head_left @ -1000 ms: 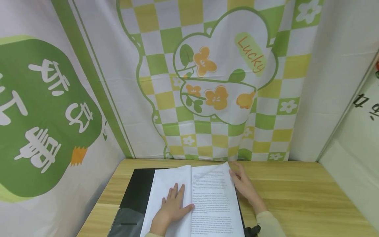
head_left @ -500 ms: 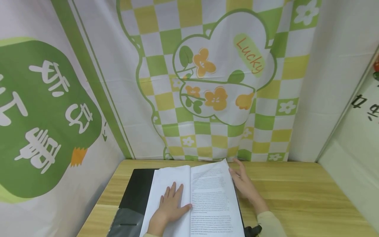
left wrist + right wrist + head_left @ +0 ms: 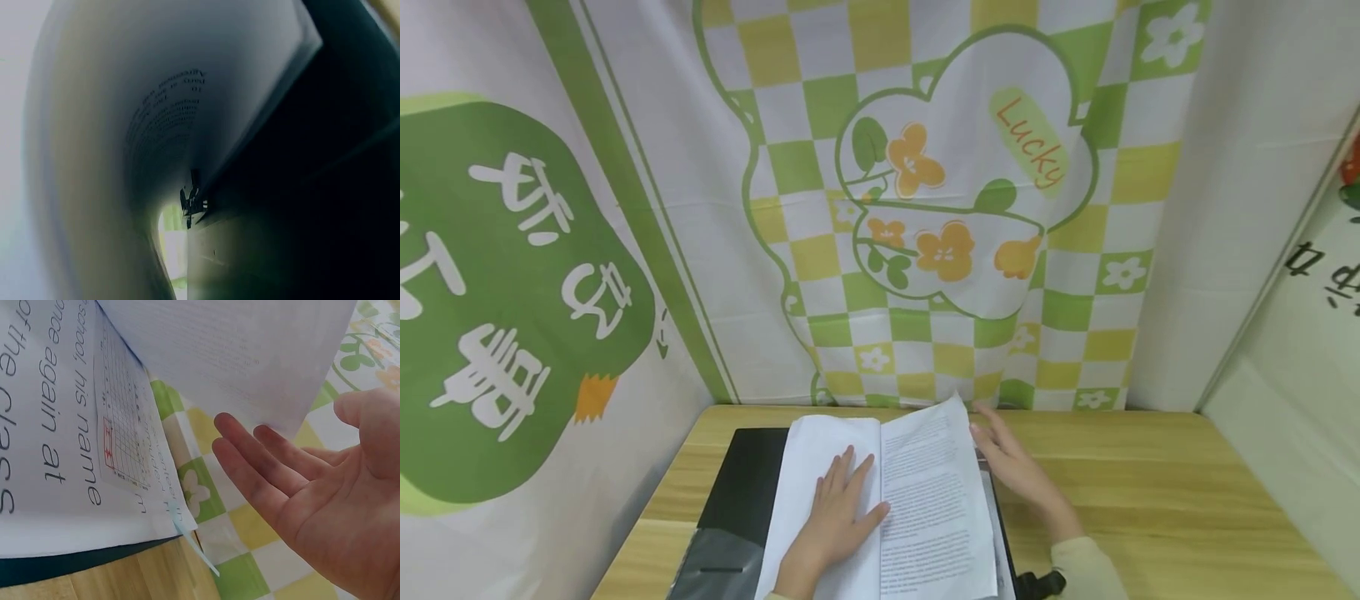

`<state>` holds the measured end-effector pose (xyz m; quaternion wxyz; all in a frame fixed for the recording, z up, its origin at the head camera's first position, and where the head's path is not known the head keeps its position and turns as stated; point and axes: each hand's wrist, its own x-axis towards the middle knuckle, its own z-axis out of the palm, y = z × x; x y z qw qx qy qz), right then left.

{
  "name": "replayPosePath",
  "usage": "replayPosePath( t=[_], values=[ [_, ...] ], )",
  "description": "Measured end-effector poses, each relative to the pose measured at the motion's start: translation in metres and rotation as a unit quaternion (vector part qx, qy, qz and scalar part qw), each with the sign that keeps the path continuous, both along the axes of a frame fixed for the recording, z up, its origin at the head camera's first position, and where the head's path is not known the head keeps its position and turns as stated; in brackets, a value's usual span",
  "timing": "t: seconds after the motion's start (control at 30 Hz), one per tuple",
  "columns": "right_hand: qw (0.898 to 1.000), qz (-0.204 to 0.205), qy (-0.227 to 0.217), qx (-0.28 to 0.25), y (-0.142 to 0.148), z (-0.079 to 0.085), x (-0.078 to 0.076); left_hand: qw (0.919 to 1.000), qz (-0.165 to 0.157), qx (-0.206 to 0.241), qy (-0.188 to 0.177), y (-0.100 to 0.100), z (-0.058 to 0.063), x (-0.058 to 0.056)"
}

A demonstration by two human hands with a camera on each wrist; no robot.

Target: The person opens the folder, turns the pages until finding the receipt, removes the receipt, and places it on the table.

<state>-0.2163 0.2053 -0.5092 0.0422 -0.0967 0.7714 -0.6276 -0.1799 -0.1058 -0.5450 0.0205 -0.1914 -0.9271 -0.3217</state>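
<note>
A black folder holding white printed pages lies spread on the table. My left hand rests flat on the blank left-hand page, its fingers spread and its thumb across the fold. At the far right corner of the lifted right-hand page is my right hand. In the right wrist view the fingers of this hand are extended against the raised page, with the thumb apart. A sheet with larger print shows underneath. The left wrist view has curved pages and no hand.
The wooden table extends to the right of the folder. Behind it hangs a green and yellow checked cloth. A small black object sits by the right sleeve. A pale blue strip sticks out beyond the lower sheet.
The right-hand page has risen and swung leftward, baring the sheet below along its right edge. My right hand has shifted slightly left with it; the left hand stays on the left page.
</note>
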Motion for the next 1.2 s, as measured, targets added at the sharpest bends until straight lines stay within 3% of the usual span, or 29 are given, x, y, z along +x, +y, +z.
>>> replayPosePath(
  t=[0.37,0.57,0.9,1.03,1.2],
  values=[
    [1.0,0.005,0.009,-0.03,-0.014,-0.002,0.0,0.9979,-0.027,0.052,-0.027,0.001,0.003,-0.004],
    [0.999,-0.005,0.019,-0.043,-0.019,-0.005,0.0,0.9944,-0.029,0.101,-0.013,0.004,0.009,-0.003],
    [0.998,0.01,0.052,-0.045,-0.03,-0.01,0.001,0.9904,-0.041,0.132,-0.004,0.013,0.013,0.0],
    [0.995,0.006,0.076,-0.06,-0.036,-0.01,0.002,0.9818,-0.081,0.171,0.004,0.022,0.018,0.001],
    [0.994,0.009,0.085,-0.074,-0.042,-0.009,0.004,0.9609,-0.118,0.249,-0.024,0.035,0.023,0.003]
  ],
)
